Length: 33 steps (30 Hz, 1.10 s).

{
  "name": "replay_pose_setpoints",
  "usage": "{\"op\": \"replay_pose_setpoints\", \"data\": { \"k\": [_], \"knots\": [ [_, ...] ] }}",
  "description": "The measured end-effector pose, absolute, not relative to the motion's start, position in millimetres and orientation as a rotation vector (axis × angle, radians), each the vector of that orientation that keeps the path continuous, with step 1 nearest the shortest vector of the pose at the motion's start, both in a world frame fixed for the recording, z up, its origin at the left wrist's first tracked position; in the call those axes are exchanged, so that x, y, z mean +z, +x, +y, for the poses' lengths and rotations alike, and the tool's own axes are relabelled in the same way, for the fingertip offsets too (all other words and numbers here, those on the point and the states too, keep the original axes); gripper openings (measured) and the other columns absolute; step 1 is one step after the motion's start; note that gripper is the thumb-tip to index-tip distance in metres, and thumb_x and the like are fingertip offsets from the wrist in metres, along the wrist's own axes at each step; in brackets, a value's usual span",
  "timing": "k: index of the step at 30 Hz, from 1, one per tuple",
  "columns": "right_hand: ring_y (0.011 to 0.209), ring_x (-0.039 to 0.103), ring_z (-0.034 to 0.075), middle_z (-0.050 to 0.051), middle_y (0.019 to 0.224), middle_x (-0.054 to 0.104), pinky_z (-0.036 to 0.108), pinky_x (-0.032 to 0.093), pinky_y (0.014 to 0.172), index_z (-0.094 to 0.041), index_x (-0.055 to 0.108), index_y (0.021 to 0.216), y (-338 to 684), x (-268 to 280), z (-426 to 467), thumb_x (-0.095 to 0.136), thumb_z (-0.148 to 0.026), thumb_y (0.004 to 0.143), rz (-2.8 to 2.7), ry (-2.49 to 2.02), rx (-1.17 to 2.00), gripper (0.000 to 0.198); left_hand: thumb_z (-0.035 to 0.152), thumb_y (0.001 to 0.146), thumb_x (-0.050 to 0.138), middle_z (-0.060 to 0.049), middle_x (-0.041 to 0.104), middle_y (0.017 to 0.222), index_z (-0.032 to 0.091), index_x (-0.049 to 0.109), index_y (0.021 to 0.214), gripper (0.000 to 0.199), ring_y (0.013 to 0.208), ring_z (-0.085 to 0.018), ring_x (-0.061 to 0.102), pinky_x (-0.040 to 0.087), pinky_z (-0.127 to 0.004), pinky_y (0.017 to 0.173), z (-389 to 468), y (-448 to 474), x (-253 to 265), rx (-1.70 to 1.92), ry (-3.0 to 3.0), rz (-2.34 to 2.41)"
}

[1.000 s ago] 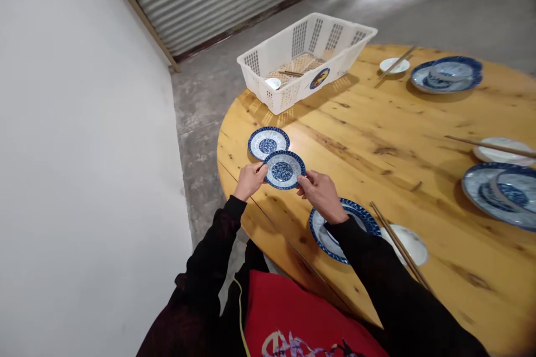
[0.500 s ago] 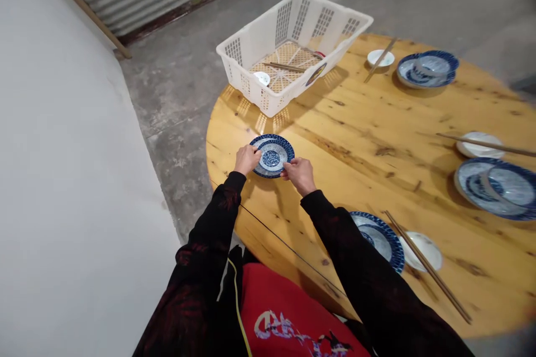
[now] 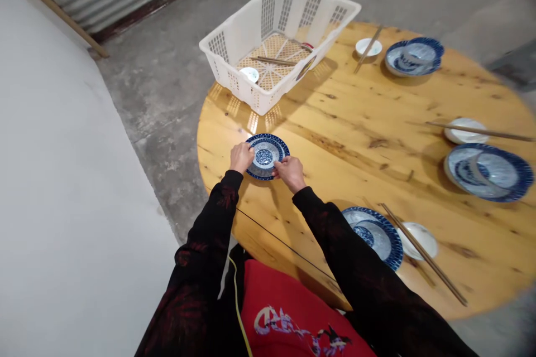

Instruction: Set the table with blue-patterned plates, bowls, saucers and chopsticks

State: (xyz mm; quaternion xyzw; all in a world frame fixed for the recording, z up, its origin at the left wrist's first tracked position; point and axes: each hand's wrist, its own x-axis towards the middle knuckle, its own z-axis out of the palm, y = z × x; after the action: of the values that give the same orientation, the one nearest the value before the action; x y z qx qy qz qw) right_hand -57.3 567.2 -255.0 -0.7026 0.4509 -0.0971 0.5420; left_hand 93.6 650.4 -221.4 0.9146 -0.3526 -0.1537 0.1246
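A blue-and-white bowl (image 3: 264,156) sits on a blue-rimmed plate (image 3: 260,175) near the left edge of the round wooden table. On the bowl's left side, my left hand (image 3: 242,157) is closed, with thumb and fingers pinching its rim. My right hand (image 3: 290,172) pinches the rim from the lower right. Fingers cover parts of both rims, so I cannot tell whether they also touch the plate. Below my right forearm lies another blue-and-white plate (image 3: 393,248) with a bowl in it, partly hidden by the sleeve.
A white plastic basket (image 3: 262,101) stands on the table beyond my hands, holding a small white dish (image 3: 250,74) and chopsticks (image 3: 274,61). Around the wooden table (image 3: 335,139) are more plate-and-bowl settings, white dishes (image 3: 420,240) and chopsticks (image 3: 425,254). A white wall (image 3: 75,189) rises at left.
The bowl has shifted slightly and looks more centred on the plate, with both hands still at its rim. My view has turned a little, so the table and basket appear shifted left.
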Motion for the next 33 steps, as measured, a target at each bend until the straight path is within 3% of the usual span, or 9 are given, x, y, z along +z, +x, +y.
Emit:
{"op": "replay_pose_setpoints", "data": {
  "k": [5, 10, 17, 22, 28, 33],
  "knots": [
    [0.055, 0.067, 0.017, 0.007, 0.059, 0.069, 0.023, 0.049, 0.055, -0.018, 0.056, 0.067, -51, -230, 572, 0.053, -0.016, 0.088, 1.166, -1.752, -0.069, 0.021, 0.022, 0.096, 0.046, -0.016, 0.076, 0.105, 0.017, 0.074, 0.094, 0.029, 0.101, -0.026, 0.068, 0.040, -0.031, 0.079, 650, 97, -211, -0.409, 2.733, -1.119],
    [0.065, 0.071, 0.021, 0.008, 0.058, 0.068, 0.023, 0.047, 0.063, -0.020, 0.054, 0.064, -48, -214, 570, 0.061, -0.022, 0.087, 1.185, -1.797, -0.173, 0.025, 0.030, 0.100, 0.046, -0.017, 0.076, 0.108, 0.017, 0.074, 0.100, 0.031, 0.103, -0.028, 0.069, 0.043, -0.031, 0.079, 646, 105, -202, -0.434, 2.766, -1.137],
    [0.056, 0.066, 0.016, 0.004, 0.064, 0.068, 0.022, 0.047, 0.055, -0.018, 0.057, 0.082, -96, -192, 583, 0.052, -0.032, 0.092, 1.017, -1.607, -0.270, 0.018, 0.037, 0.101, 0.046, -0.020, 0.069, 0.116, 0.008, 0.065, 0.126, 0.043, 0.103, -0.029, 0.068, 0.050, -0.033, 0.081, 650, 89, -179, -0.011, 2.736, -1.111],
    [0.054, 0.064, 0.014, 0.001, 0.071, 0.066, 0.023, 0.048, 0.050, -0.018, 0.060, 0.095, -167, -150, 594, 0.051, -0.043, 0.089, 0.849, -1.455, -0.521, 0.027, 0.035, 0.099, 0.044, -0.015, 0.070, 0.106, 0.013, 0.066, 0.121, 0.038, 0.097, -0.025, 0.068, 0.052, -0.031, 0.080, 668, 66, -150, 0.296, 2.454, -1.088],
    [0.052, 0.062, 0.014, 0.002, 0.070, 0.067, 0.025, 0.048, 0.052, -0.018, 0.064, 0.095, -296, -130, 592, 0.055, -0.053, 0.087, 0.884, -1.377, -0.752, 0.037, 0.045, 0.099, 0.044, -0.008, 0.074, 0.099, 0.017, 0.070, 0.107, 0.039, 0.071, -0.018, 0.069, 0.050, -0.029, 0.068, 697, -18, -140, 0.531, 2.133, -1.137],
    [0.054, 0.061, 0.014, 0.002, 0.069, 0.066, 0.026, 0.049, 0.053, -0.019, 0.064, 0.091, -441, -142, 589, 0.060, -0.058, 0.083, 0.935, -1.244, -0.855, 0.040, 0.042, 0.099, 0.048, -0.008, 0.077, 0.101, 0.018, 0.071, 0.108, 0.034, 0.082, -0.019, 0.073, 0.054, -0.029, 0.078, 702, -167, -146, 0.401, 1.935, -1.293]
  ]
}}
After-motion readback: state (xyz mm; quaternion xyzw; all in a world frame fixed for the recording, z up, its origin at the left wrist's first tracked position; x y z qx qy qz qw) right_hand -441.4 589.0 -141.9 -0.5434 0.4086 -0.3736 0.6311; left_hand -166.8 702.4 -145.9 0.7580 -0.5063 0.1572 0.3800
